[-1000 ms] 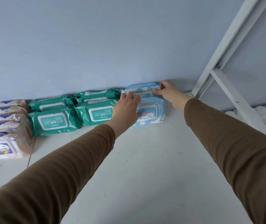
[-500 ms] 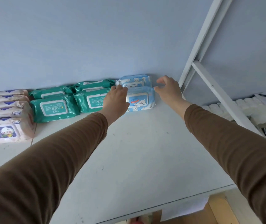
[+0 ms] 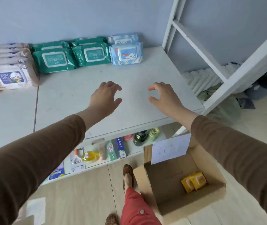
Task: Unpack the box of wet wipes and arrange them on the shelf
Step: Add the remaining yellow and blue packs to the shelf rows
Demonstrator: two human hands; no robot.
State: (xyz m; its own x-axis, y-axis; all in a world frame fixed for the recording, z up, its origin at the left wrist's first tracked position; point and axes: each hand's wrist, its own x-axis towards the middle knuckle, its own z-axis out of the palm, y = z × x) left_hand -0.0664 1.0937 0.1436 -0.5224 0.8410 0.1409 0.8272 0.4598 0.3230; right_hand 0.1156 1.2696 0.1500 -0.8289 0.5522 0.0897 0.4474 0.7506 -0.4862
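Against wall, blue-white wipe packs (image 3: 126,54)

Both arms reach forward in brown sleeves, the forearms bare from just below the wrists. The left hand (image 3: 105,96) is held palm down with its fingers loosely curved and thumb spread to the inside, its grip empty. The right hand (image 3: 165,95) mirrors it, fingers bent in a loose claw and thumb apart from them, holding nothing.
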